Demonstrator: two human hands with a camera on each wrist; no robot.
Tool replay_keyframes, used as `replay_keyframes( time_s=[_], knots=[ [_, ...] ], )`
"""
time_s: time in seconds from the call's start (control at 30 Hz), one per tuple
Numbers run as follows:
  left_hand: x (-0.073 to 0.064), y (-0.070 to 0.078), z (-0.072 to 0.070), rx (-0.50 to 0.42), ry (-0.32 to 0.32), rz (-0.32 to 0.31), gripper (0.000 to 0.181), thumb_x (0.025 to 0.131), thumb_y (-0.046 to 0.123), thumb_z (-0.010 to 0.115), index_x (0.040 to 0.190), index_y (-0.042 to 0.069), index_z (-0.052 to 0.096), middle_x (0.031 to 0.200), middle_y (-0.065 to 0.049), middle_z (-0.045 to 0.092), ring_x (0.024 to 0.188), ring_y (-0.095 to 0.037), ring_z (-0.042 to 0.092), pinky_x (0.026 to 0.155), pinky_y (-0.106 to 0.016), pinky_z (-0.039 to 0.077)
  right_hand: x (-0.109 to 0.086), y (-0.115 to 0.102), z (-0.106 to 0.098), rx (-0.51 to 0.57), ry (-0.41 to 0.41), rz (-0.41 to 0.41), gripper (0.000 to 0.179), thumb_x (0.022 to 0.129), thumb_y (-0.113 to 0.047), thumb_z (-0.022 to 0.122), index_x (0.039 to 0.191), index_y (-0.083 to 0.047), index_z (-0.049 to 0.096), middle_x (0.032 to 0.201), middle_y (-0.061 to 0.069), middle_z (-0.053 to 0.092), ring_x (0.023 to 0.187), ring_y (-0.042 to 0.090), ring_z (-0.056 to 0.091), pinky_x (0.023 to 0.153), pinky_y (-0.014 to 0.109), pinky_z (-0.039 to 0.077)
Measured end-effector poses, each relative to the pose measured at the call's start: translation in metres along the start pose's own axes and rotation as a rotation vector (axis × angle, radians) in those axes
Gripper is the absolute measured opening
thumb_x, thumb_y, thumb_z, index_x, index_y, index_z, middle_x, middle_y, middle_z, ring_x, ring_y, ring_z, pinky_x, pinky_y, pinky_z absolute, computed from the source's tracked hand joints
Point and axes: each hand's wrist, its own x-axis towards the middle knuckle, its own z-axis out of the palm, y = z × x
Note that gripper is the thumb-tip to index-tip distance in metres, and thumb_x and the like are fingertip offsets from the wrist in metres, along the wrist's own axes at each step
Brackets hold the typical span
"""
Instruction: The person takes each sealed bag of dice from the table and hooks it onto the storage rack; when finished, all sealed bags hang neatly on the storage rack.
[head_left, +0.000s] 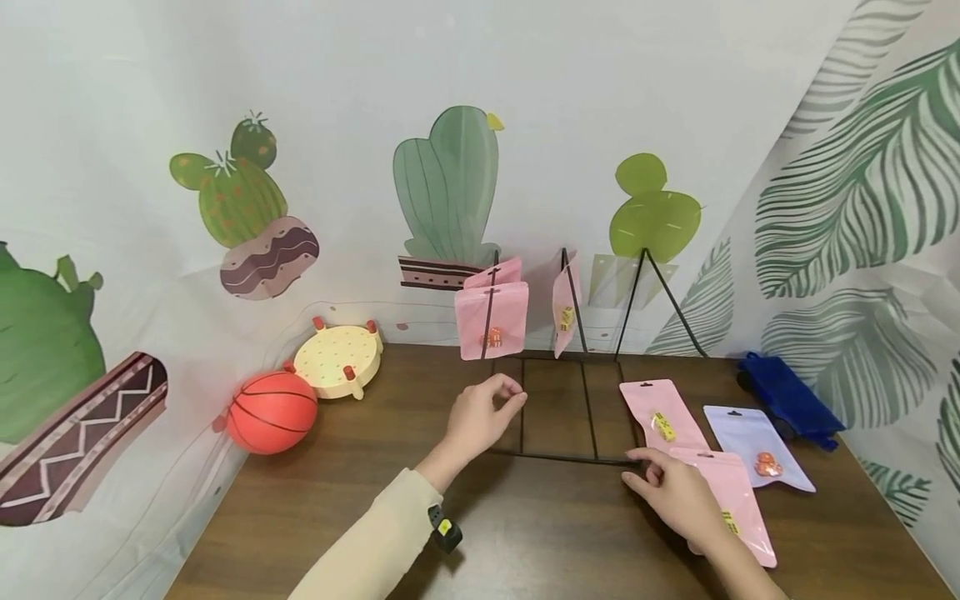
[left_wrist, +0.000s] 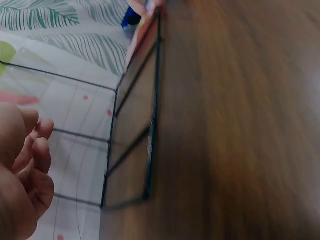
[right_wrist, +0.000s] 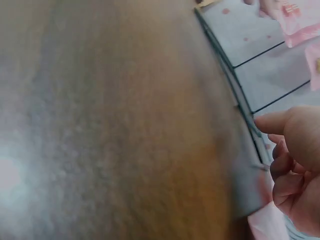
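Observation:
A black wire rack (head_left: 591,410) stands on the table, with upright prongs at its back. Two pink pouches (head_left: 480,321) hang on its left prong, with orange pieces showing in the front one. A pink pouch (head_left: 564,292) with a yellow piece hangs on the middle prong. My left hand (head_left: 480,421) hovers before the left pouches, fingers loosely bent, holding nothing. My right hand (head_left: 682,496) is by the rack's front right corner, over part of a pink pouch (head_left: 750,521); nothing shows between its fingers. Behind it lies another pink pouch (head_left: 656,400) with a yellow piece.
A pale lilac pouch (head_left: 738,425) with an orange piece lies at the right, beside a blue toy cart (head_left: 791,396). At the left are a small red basketball (head_left: 272,412) and a round yellow pegged board (head_left: 337,358). A patterned cloth (head_left: 337,100) hangs behind the table.

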Motion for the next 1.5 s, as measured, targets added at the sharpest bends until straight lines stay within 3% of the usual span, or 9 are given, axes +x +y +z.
replay_keyframes(
  time_s=[0.13, 0.23, 0.4, 0.73, 0.9, 1.0, 1.27, 1.5],
  knots=[
    [-0.012, -0.015, -0.009, 0.064, -0.086, 0.061, 0.01, 0.101, 0.038, 0.069, 0.102, 0.028, 0.073, 0.087, 0.02, 0.07, 0.06, -0.002, 0.051, 0.056, -0.028, 0.043, -0.006, -0.002, -0.015, -0.004, 0.075, -0.032, 0.03, 0.085, -0.021, 0.087, 0.11, -0.012, 0.074, 0.069, -0.014, 0.044, 0.056, 0.0, 0.037, 0.054, 0.026, 0.032],
    [-0.02, -0.024, -0.014, 0.105, -0.152, 0.088, 0.011, 0.1, 0.037, 0.07, 0.104, 0.027, 0.075, 0.089, 0.017, 0.072, 0.067, 0.0, 0.058, 0.06, -0.029, 0.047, -0.01, 0.0, -0.029, -0.019, 0.131, -0.034, 0.032, 0.083, -0.021, 0.089, 0.111, -0.012, 0.075, 0.069, -0.013, 0.046, 0.056, 0.0, 0.039, 0.054, 0.026, 0.034],
    [-0.031, -0.039, -0.017, 0.174, -0.237, 0.111, 0.012, 0.099, 0.038, 0.072, 0.105, 0.029, 0.077, 0.09, 0.019, 0.072, 0.08, 0.0, 0.065, 0.067, -0.031, 0.051, -0.02, 0.01, -0.052, -0.081, 0.158, 0.046, 0.037, 0.084, -0.024, 0.088, 0.116, -0.01, 0.074, 0.07, -0.01, 0.05, 0.055, 0.003, 0.041, 0.05, 0.029, 0.033],
    [-0.039, -0.061, -0.017, 0.207, -0.336, 0.12, 0.014, 0.092, 0.041, 0.08, 0.101, 0.031, 0.082, 0.077, 0.026, 0.064, 0.068, 0.004, 0.057, 0.06, -0.026, 0.046, -0.044, 0.051, -0.075, -0.186, 0.155, 0.207, 0.045, 0.087, -0.037, 0.084, 0.114, -0.004, 0.073, 0.076, 0.001, 0.054, 0.067, 0.019, 0.049, 0.057, 0.038, 0.036],
    [-0.039, -0.065, -0.014, 0.179, -0.369, 0.104, 0.011, 0.091, 0.041, 0.081, 0.097, 0.032, 0.081, 0.075, 0.027, 0.062, 0.067, 0.004, 0.057, 0.059, -0.027, 0.046, -0.054, 0.069, -0.08, -0.202, 0.119, 0.314, 0.066, 0.086, -0.05, 0.081, 0.123, 0.003, 0.065, 0.095, 0.018, 0.064, 0.094, 0.041, 0.056, 0.073, 0.058, 0.044],
    [-0.038, -0.068, -0.012, 0.163, -0.374, 0.099, 0.008, 0.091, 0.041, 0.081, 0.093, 0.034, 0.08, 0.074, 0.028, 0.061, 0.066, 0.004, 0.057, 0.059, -0.026, 0.045, -0.058, 0.075, -0.08, -0.179, 0.08, 0.389, 0.08, 0.087, -0.056, 0.079, 0.132, 0.006, 0.058, 0.107, 0.027, 0.061, 0.101, 0.045, 0.056, 0.077, 0.062, 0.044],
    [-0.039, -0.071, -0.01, 0.131, -0.362, 0.083, 0.006, 0.089, 0.04, 0.083, 0.087, 0.036, 0.079, 0.07, 0.03, 0.06, 0.063, 0.004, 0.056, 0.057, -0.025, 0.045, -0.055, 0.077, -0.084, -0.113, -0.024, 0.48, 0.09, 0.088, -0.059, 0.077, 0.139, 0.01, 0.047, 0.103, 0.015, 0.068, 0.087, 0.028, 0.065, 0.068, 0.041, 0.046],
    [-0.041, -0.068, -0.011, 0.121, -0.357, 0.061, 0.008, 0.09, 0.04, 0.083, 0.084, 0.036, 0.078, 0.07, 0.029, 0.06, 0.062, 0.003, 0.056, 0.057, -0.025, 0.045, -0.053, 0.075, -0.087, -0.056, -0.176, 0.505, 0.106, 0.086, -0.061, 0.078, 0.148, 0.011, 0.031, 0.101, 0.013, 0.07, 0.086, 0.027, 0.066, 0.07, 0.04, 0.046]
  ],
)
